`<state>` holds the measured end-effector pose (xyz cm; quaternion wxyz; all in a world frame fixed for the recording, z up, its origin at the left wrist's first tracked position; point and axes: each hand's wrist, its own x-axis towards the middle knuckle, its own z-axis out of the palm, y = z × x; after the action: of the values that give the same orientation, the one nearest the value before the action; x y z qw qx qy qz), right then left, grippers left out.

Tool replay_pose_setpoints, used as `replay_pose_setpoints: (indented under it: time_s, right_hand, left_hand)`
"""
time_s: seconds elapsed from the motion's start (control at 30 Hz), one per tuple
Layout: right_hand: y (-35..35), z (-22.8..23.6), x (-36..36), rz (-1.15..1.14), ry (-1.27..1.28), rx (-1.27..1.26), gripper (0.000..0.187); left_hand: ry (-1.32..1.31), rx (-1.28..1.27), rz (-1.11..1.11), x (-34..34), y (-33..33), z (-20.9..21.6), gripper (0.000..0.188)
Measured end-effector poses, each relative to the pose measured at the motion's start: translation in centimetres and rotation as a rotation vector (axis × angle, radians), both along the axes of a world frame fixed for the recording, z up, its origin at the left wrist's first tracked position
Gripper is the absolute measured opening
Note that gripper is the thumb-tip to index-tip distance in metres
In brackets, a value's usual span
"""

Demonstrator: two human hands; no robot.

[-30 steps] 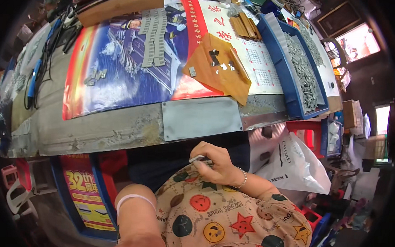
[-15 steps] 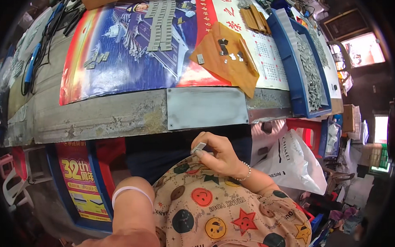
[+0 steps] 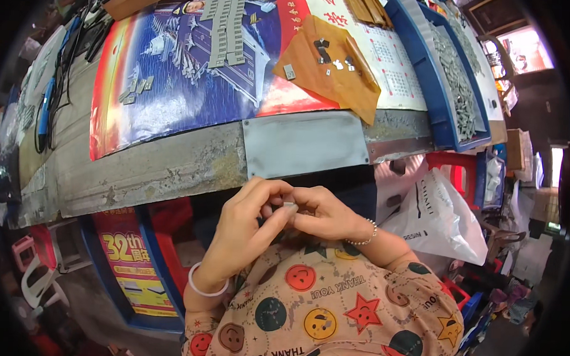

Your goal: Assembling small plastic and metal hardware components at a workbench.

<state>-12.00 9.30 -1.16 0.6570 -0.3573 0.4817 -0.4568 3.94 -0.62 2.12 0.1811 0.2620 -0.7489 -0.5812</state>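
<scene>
Both my hands meet in front of the bench edge, above my lap. My left hand (image 3: 245,217) is closed, its thumb and fingers pinched at a small flat grey piece (image 3: 289,204). Opposite it, my right hand (image 3: 329,214) is closed too, its fingertips at the same piece; most of the piece is hidden between them. Long rows of similar grey pieces (image 3: 226,35) lie on a glossy poster (image 3: 174,105) on the bench. A sheet of amber paper (image 3: 356,105) carries one grey piece (image 3: 289,72) and several tiny black and white parts (image 3: 324,51).
A pale metal plate (image 3: 306,142) is fixed at the bench edge (image 3: 153,173). On the right stands a long blue bin (image 3: 433,111) full of small grey parts. A few loose grey pieces (image 3: 137,88) lie left on the poster. A white plastic bag (image 3: 447,221) hangs below.
My left hand has come up from the lower left to meet the right hand at the grey piece. The view has shifted slightly, and the bench appears a little higher.
</scene>
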Motion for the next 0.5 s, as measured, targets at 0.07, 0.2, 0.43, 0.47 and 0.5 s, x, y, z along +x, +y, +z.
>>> replay_pose_setpoints:
  time_s: [0.07,0.2,0.43,0.47,0.5]
  right_hand:
    - [-0.2,-0.4,0.0,0.078,0.214,-0.138,0.016]
    - [-0.2,-0.5,0.7,0.038,0.251,-0.105,0.016]
    - [-0.3,-1.8,0.1,0.071,0.209,-0.023,0.015]
    - [-0.4,-1.7,0.1,0.081,0.186,-0.022,0.015]
    - [-0.4,-1.7,0.2,0.090,0.163,-0.020,0.016]
  left_hand:
    - [-0.101,0.022,0.041,0.0,0.3,-0.5,0.017]
    - [-0.113,0.052,0.033,0.4,0.4,-1.2,0.013]
    - [-0.034,0.297,0.067,0.5,0.4,-3.1,0.011]
    - [-0.005,0.315,0.091,0.6,0.5,-3.4,0.011]
    - [-0.009,0.314,0.089,0.7,0.5,-3.7,0.011]
